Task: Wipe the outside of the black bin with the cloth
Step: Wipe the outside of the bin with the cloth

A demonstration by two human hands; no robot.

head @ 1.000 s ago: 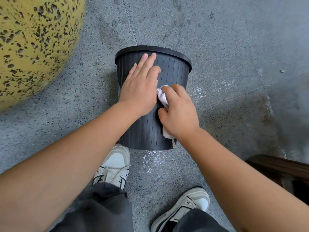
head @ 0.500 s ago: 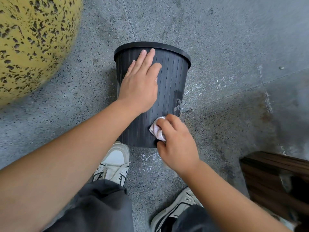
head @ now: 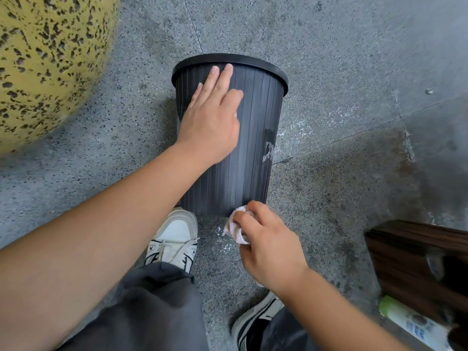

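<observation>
Here, left hand [head: 211, 120] spread flat and open against the ribbed black bin [head: 253, 138], likely steadying it, right hand [head: 268, 245] clenched round the bunched cloth [head: 235, 228] at its bottom edge.

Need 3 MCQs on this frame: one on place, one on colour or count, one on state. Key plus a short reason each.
1. Where is the cloth?
A. at the bin's upper rim
B. at the lower edge of the black bin
C. inside the bin

2. What colour is the cloth?
A. blue
B. yellow
C. white

3. What is the left hand doing?
A. lying flat on the bin's side
B. gripping the cloth
C. hanging clear of the bin

Key: 1 B, the right hand holds it bunched by the bin's bottom edge. 2 C, it shows white against the grey floor. 3 A, palm and fingers are spread on the ribbed wall.
</observation>
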